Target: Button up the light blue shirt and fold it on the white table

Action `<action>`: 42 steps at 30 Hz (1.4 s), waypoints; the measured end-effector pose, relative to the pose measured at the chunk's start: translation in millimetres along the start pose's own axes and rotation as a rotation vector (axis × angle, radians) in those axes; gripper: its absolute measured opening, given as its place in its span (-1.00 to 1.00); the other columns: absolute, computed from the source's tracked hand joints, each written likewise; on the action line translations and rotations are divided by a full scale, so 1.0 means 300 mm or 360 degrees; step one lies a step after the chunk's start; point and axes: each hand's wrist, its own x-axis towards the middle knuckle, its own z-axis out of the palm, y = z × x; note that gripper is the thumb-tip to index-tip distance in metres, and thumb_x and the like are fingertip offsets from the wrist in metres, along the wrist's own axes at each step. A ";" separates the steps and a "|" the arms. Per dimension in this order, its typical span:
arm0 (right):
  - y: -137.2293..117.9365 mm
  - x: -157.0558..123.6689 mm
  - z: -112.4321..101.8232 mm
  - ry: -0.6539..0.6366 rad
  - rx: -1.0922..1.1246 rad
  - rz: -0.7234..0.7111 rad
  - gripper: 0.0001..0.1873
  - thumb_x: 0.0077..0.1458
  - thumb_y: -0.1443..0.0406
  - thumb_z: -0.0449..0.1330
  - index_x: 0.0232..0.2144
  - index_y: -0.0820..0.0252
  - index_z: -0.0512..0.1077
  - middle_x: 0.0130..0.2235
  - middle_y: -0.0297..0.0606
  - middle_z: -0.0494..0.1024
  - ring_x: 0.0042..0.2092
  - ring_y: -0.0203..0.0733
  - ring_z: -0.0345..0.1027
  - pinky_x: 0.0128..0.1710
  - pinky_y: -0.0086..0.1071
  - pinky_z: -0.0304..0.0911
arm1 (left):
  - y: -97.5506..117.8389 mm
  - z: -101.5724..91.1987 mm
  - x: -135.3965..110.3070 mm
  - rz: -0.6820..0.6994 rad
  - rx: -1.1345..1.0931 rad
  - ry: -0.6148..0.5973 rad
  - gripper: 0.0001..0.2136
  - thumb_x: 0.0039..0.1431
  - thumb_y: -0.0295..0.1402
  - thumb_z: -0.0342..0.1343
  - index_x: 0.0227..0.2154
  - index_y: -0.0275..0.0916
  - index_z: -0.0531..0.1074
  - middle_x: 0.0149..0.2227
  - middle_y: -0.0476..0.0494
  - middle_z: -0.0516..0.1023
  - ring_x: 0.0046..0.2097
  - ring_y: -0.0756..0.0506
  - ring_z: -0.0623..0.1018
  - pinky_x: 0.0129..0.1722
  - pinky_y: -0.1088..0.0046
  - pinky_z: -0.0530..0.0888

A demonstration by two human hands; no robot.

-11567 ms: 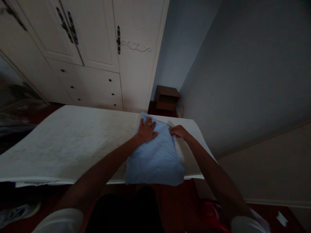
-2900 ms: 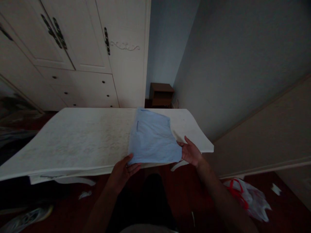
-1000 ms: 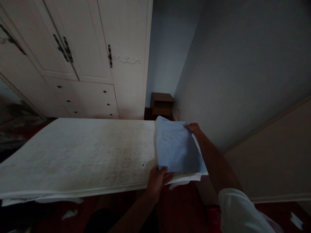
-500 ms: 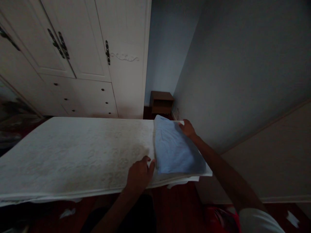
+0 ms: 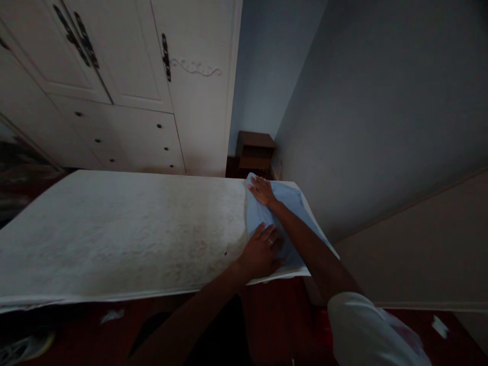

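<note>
A folded light blue cloth [image 5: 295, 216] lies at the right end of a white padded table [image 5: 125, 229], close to the grey wall. My left hand [image 5: 262, 251] rests flat on the cloth's near part, fingers spread, a ring on one finger. My right hand [image 5: 262, 189] lies flat on the cloth's far left corner, with its forearm crossing over the cloth. Neither hand grips anything.
A white wardrobe [image 5: 125, 86] with dark handles and small drawers stands behind the table. A small brown stand [image 5: 254, 150] sits in the corner by the wall. Scraps and a bag lie on the dark red floor [image 5: 274, 325].
The cloth was carried from the table's middle front to its right end and set down. Both hands have moved from its edges onto its top and lie flat.
</note>
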 end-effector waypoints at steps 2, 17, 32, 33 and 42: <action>0.010 -0.006 0.023 0.0014 0.0016 0.0001 -0.36 0.29 -0.03 -0.15 0.31 0.10 0.07 0.37 -0.16 0.02 0.39 0.04 -0.25 0.33 0.02 -0.41 | -0.003 0.007 -0.010 -0.0006 0.0014 -0.0005 -0.42 0.14 -0.13 0.12 0.19 -0.28 0.28 0.27 -0.40 0.23 0.34 -0.30 0.12 0.34 0.07 -0.19; 0.025 -0.034 0.038 0.0099 -0.0024 -0.0047 -0.40 0.32 0.02 -0.20 0.31 0.11 0.06 0.35 -0.19 0.08 0.38 -0.09 -0.21 0.34 -0.02 -0.39 | -0.007 0.066 -0.018 0.0085 0.0092 0.0080 -0.31 0.11 -0.04 0.10 0.18 -0.49 0.26 0.20 -0.55 0.28 0.28 -0.40 0.18 0.33 0.02 -0.22; -0.292 -0.118 -0.002 0.0458 -0.0844 -0.0244 -0.44 0.29 0.17 -0.05 0.18 0.48 0.25 0.25 0.20 0.23 0.30 0.20 0.01 0.30 0.12 -0.32 | -0.004 -0.056 -0.325 0.0570 0.0239 0.0132 -0.72 0.31 -0.27 -0.04 -0.28 -0.22 0.56 0.04 -0.12 0.52 0.19 -0.11 0.36 0.25 0.28 0.18; -0.343 -0.149 0.015 0.0460 -0.0778 -0.0317 -0.44 0.30 0.17 -0.07 0.19 0.47 0.24 0.24 0.20 0.24 0.30 0.17 0.03 0.30 0.09 -0.30 | -0.021 -0.087 -0.363 0.0448 0.0182 0.0195 -0.75 0.29 -0.28 -0.02 -0.28 -0.22 0.56 -0.02 -0.12 0.56 0.12 -0.09 0.43 0.18 0.33 0.28; -0.628 -0.453 0.193 0.0256 0.1413 -0.0192 -0.47 0.13 -0.07 0.12 0.01 0.09 0.41 -0.01 -0.10 0.55 0.00 -0.01 0.45 0.00 -0.08 0.35 | -0.328 -0.411 -0.751 -0.0778 -0.0130 0.1074 -0.73 0.24 -0.25 -0.04 -0.32 -0.21 0.55 -0.27 -0.17 0.63 -0.21 -0.11 0.59 -0.13 0.33 0.50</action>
